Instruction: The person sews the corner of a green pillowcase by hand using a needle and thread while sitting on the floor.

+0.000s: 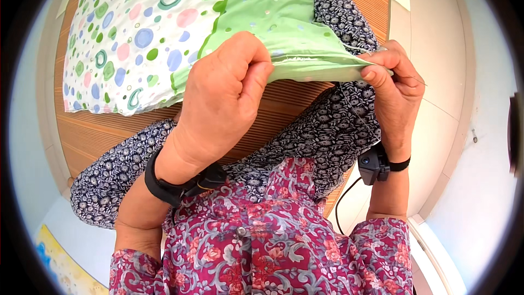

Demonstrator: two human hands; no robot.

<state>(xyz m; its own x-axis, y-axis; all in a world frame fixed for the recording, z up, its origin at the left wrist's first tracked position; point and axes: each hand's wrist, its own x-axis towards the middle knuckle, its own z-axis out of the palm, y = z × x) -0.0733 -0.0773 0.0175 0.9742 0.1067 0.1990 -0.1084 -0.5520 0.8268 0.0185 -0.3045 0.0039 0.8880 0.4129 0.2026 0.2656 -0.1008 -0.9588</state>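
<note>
Basically, green fabric (278, 16) w/ pale dots is stretched between both hands, its hemmed edge running roughly level from the L hand (221, 98) across to the R hand (394, 90). Bulk of the cloth goes up and away from both grips, toward the top of view, where it joins a white panel w/ coloured circles (131, 27) lying up-left of the L hand.

L hand: clenched on the hem, thumb on the near side, fingers curled over the top edge, cloth pinched tight between them. Knuckles face the camera, so fingertip contact is hidden.

R hand: pinching the other end of the hem, thumb and forefinger closed on the pointed corner of the fabric. A thin thread (355, 112) runs down from that pinch toward the lap. Needle: can't tell, too small.

Below the span between grips: person's legs in dark navy floral trousers (322, 131), over a striped woven mat (93, 136). Black wristband (164, 186) on L wrist, black device w/ strap (374, 165) on R wrist, cable hanging under it. Nearest the camera, under both forearms, red floral shirt (262, 240).
</note>
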